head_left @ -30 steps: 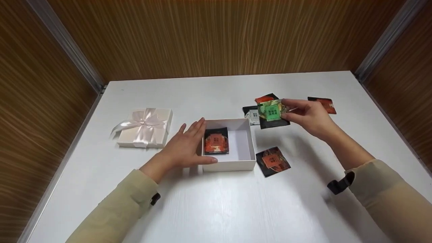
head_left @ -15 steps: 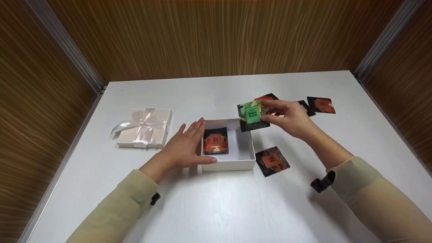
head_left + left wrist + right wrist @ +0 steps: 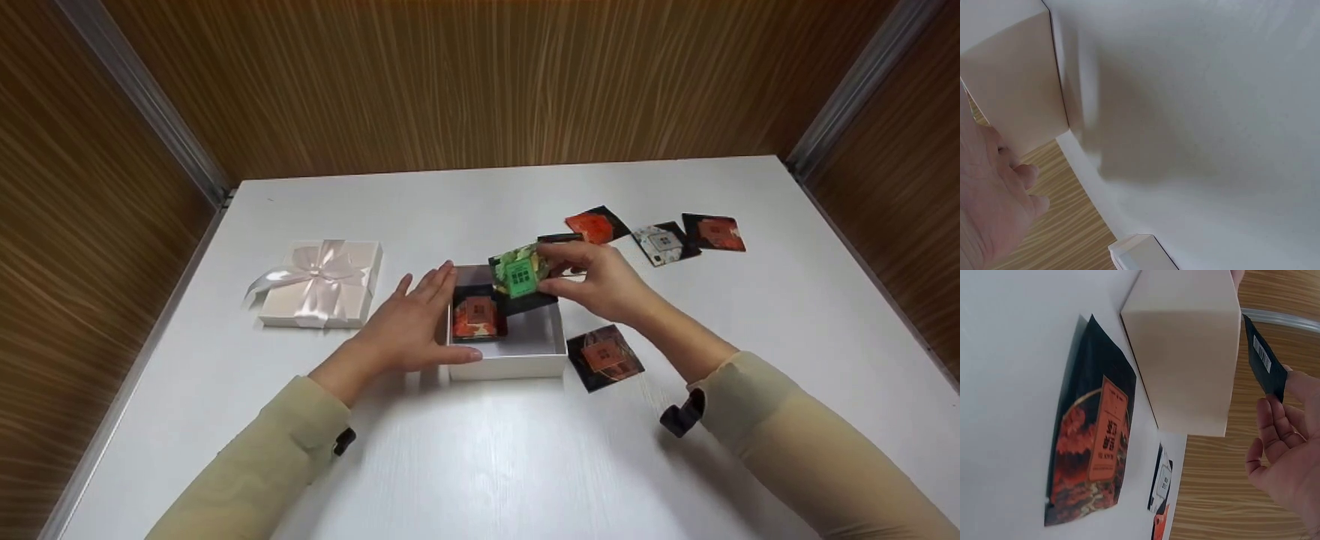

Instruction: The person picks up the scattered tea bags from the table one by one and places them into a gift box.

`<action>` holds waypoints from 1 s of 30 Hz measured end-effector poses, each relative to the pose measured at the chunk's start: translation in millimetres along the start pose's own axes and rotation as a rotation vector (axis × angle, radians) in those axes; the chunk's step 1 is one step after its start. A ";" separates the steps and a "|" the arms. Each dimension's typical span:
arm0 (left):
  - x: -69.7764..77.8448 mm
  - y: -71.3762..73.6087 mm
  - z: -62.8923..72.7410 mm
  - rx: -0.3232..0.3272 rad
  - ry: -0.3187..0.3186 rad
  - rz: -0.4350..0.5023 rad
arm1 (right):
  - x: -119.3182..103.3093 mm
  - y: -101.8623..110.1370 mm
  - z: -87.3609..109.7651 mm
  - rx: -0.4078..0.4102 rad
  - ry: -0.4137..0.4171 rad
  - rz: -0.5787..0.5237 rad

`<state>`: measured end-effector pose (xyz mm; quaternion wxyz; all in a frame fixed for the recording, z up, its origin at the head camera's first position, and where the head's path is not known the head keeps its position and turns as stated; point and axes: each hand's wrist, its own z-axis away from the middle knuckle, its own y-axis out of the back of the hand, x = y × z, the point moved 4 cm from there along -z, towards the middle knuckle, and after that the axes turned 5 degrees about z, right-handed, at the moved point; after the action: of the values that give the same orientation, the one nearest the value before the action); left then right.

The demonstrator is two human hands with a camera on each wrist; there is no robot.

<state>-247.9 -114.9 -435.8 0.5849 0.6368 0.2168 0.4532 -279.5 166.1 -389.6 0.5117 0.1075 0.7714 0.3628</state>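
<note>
A white open-topped box stands mid-table. My left hand rests against its left side, fingers straight along the wall and thumb across the front rim. Inside the box, on the left, lies a black sachet with an orange label. My right hand pinches the right edge of a green-labelled sachet between thumb and fingers, above the box opening, tilted and overlapping the orange-labelled sachet in the head view. In the right wrist view, the dark back of the held sachet shows a barcode.
A box lid with a satin bow lies to the left. One red-and-black sachet lies right of the box. Farther back are a white-patterned sachet, red ones, and one partly hidden behind my right hand. Wood-grain panels enclose the table.
My right hand has carried the green-labelled sachet leftward and down, from beyond the box's right side to over its opening, uncovering sachets behind. My left hand has stayed put.
</note>
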 end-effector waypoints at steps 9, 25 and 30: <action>-0.9 -1.0 0.6 0.000 -0.003 0.005 | -6.7 -18.4 -3.9 -0.017 0.009 0.036; -0.5 -0.5 0.8 0.009 -0.002 -0.004 | -13.9 -39.4 -8.4 -0.032 0.049 0.116; -0.4 0.0 0.7 0.012 -0.007 -0.007 | -15.9 -43.1 -10.4 -0.025 0.070 0.130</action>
<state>-247.5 -115.6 -435.9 0.5833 0.6411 0.2198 0.4477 -272.5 122.1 -404.9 0.4612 0.1382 0.7754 0.4086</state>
